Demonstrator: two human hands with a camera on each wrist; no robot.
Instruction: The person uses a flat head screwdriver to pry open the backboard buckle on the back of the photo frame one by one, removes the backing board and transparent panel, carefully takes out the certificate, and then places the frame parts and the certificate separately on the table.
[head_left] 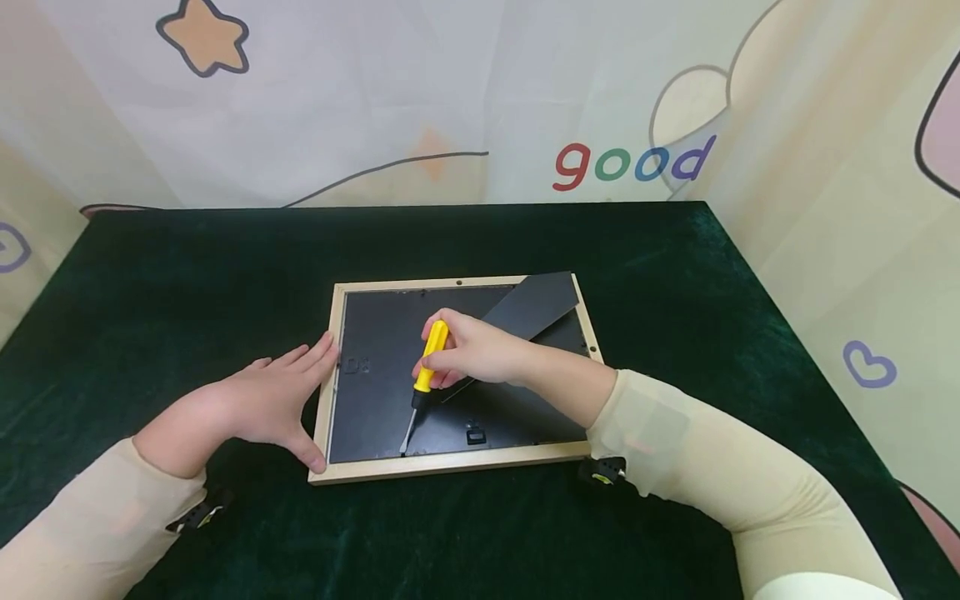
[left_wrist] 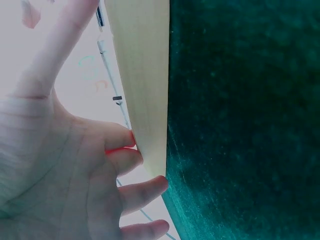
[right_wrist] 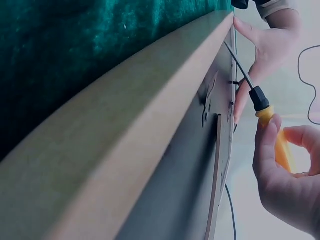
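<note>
A light wooden picture frame lies face down, its black backing board upward. My right hand grips a screwdriver by its yellow handle. The tip of its metal shaft meets the inner edge of the frame's near side, left of centre; in the right wrist view the screwdriver slants toward that edge. My left hand rests against the frame's left side with fingers spread and thumb near the lower left corner. In the left wrist view its fingertips touch the wooden side.
A black stand flap angles across the backing toward the upper right corner, partly behind the right forearm. A small black hanger sits near the bottom edge. Dark green cloth covers the table, with a printed curtain behind.
</note>
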